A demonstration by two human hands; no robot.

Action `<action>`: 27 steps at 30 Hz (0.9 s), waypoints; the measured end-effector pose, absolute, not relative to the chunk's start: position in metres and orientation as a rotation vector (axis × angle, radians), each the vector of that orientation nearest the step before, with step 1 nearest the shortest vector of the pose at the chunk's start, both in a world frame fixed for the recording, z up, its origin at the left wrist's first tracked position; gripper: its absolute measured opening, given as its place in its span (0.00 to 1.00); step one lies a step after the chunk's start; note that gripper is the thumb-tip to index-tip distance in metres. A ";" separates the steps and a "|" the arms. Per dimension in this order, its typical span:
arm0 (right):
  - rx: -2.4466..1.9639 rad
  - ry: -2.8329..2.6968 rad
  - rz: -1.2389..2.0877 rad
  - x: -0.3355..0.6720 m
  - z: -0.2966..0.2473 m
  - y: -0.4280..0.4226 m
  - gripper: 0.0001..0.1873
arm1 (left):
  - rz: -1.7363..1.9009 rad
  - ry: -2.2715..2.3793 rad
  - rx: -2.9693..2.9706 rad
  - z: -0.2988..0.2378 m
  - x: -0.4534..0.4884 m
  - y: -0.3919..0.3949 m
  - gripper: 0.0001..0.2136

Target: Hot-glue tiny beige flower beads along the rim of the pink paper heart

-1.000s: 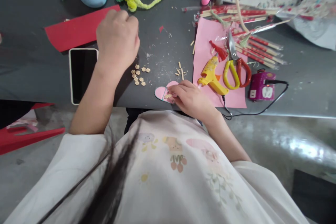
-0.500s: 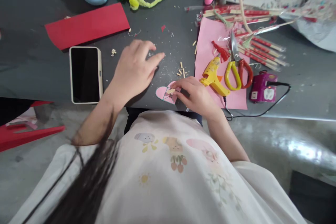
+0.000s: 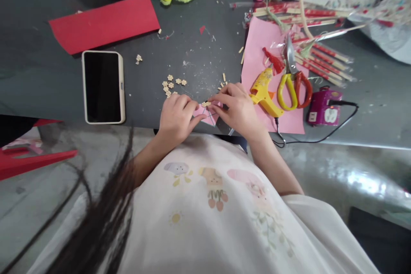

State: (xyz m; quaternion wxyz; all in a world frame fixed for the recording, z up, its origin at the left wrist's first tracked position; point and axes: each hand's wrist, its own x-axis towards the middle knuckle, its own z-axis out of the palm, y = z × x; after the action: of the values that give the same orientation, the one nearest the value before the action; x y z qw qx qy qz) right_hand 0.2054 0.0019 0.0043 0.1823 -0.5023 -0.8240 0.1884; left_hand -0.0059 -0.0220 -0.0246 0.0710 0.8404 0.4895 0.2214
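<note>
A pink paper heart (image 3: pixel 209 119) with dark drawn lines lies at the table's front edge, between my two hands. Small pale flower-shaped pieces (image 3: pixel 206 104) sit together on its upper middle. My left hand (image 3: pixel 177 119) has its thumb and fingers closed about the heart's left lobe, which they partly cover. At the right lobe, the curled fingers and thumb of my right hand (image 3: pixel 236 108) hold the paper close to the pieces. Just beyond my left hand, several loose flower-shaped pieces (image 3: pixel 171 85) are scattered on the grey table (image 3: pixel 141 90).
A phone (image 3: pixel 102 87) and a red paper strip (image 3: pixel 105 23) lie at left. On the right, a yellow glue gun (image 3: pixel 263 92) and scissors (image 3: pixel 291 75) rest on pink paper (image 3: pixel 253 47). Its cord runs to a purple power adapter (image 3: pixel 323 107). Wrapped sticks (image 3: pixel 324 62) lie behind.
My left hand has come down and right to the heart, uncovering the loose flower-shaped pieces it was hiding. My right hand stays at the heart, its fingers slightly higher.
</note>
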 end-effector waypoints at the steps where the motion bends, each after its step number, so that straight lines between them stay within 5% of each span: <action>1: -1.420 -2.335 0.523 0.205 0.004 0.002 0.09 | 0.655 1.507 2.507 -0.025 -0.005 -0.023 0.15; 27: -1.415 -2.368 0.554 0.210 0.002 0.000 0.10 | 0.688 1.413 2.569 -0.028 -0.008 -0.012 0.12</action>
State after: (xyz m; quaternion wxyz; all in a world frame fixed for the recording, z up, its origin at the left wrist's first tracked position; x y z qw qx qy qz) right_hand 0.2099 -0.0005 0.0017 0.1631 -0.4962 -0.8303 0.1944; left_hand -0.0078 -0.0116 -0.0276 0.0648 0.8512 0.4683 0.2279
